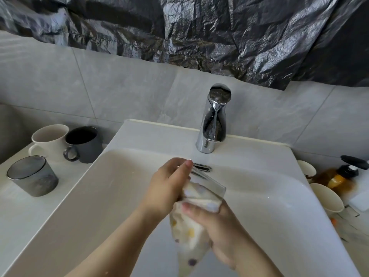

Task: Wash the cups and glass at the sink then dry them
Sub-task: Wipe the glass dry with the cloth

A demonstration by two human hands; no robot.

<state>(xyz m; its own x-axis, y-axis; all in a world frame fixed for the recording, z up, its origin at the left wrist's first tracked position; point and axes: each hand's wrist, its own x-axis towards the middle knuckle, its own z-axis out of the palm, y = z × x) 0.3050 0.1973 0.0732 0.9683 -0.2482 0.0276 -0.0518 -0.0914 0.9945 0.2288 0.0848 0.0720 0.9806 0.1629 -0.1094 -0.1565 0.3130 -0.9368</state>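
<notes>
Over a white sink [119, 188], a person's left hand [167, 186] holds a clear glass [209, 184] tilted above the basin, fingers [186, 164] curled round its base end. The right hand [223, 232] grips a spotted cloth [187, 236], its fingers [189, 208] closed on the fabric where it is pushed into the glass's mouth. The rest of the cloth hangs down between the forearms. A chrome tap [213, 124] stands on the sink's back ledge, just behind the hands.

On the tabletop [20, 212] left of the sink, a white cup [50, 140] and a grey mug [83, 144] stand upright side by side, touching or nearly so. A smoky tumbler [33, 176] stands nearer the camera, apart from them. At the sink's right edge are two paper cups [325, 198] and an amber pump bottle [337, 176]. Crumpled black plastic sheet [199, 27] covers the wall above grey tiles [119, 86].
</notes>
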